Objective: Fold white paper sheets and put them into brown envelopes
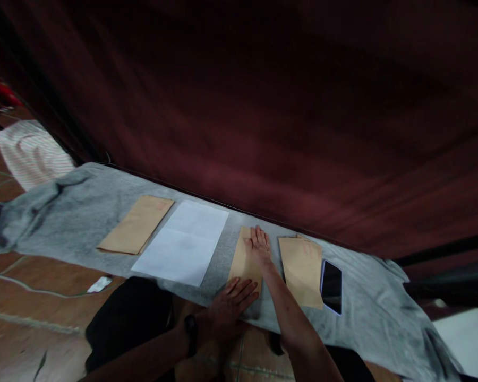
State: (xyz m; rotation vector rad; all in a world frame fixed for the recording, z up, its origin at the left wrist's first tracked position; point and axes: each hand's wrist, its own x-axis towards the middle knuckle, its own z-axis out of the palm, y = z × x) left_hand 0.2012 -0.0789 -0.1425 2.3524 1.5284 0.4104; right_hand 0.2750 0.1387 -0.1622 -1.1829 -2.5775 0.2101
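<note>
A brown paper envelope point(245, 265) lies flat on the grey cloth point(219, 265) in front of me. My left hand point(233, 302) rests on its near end with the fingers stretched out. On the far end lies my right hand point(259, 246), flat, its fingers straight. Left of the envelope is a white sheet of paper point(183, 241) with a faint crease across it. To the right sits a small stack of brown envelopes point(302, 270), the upper ones slightly askew. Neither hand grips anything.
More brown envelopes point(137, 225) lie left of the white sheet. A phone point(331, 286) sits at the right beside the stack. A dark red curtain point(239, 132) rises behind the cloth. On the tiled floor are a cable point(32, 289) and a striped cloth point(35, 154).
</note>
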